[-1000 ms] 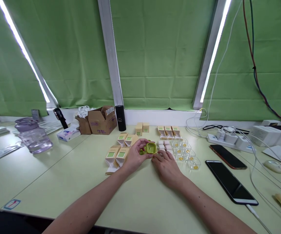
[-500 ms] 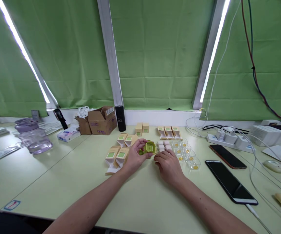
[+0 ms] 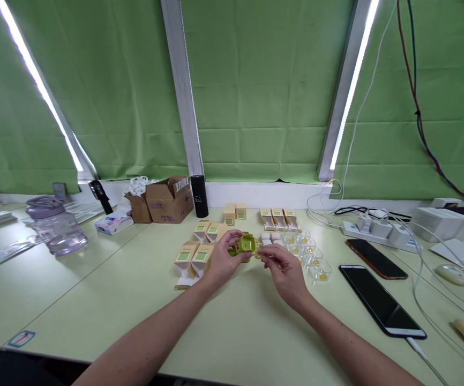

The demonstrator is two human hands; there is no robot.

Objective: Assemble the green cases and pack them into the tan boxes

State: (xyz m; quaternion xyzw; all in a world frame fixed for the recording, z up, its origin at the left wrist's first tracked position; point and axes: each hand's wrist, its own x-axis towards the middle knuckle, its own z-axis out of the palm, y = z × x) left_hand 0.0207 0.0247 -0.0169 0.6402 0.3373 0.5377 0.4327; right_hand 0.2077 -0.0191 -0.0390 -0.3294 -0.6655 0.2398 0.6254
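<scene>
A small olive-green plastic case (image 3: 247,243) with its lid open is held in my left hand (image 3: 229,252), between thumb and fingers above the table. At its right side hangs a small yellow-green loop (image 3: 258,251), and the fingertips of my right hand (image 3: 282,268) pinch it. Just behind my right hand sit several white rounded pieces (image 3: 270,236), partly hidden. Clear plastic cups (image 3: 319,269) with yellow centres stand in rows to its right. Left of my left hand are open cardboard boxes (image 3: 187,254) with green labels.
More small boxes (image 3: 278,219) stand farther back. A brown carton (image 3: 170,201), a black cylinder (image 3: 199,196) and a lilac jug (image 3: 55,225) are at the left. Two phones (image 3: 380,300), a power strip (image 3: 380,231) and loose white cables occupy the right.
My right hand has lifted from beside the white pieces and moved slightly right, its fingertips now pinching the case's loop. My left hand keeps holding the case in nearly the same place.
</scene>
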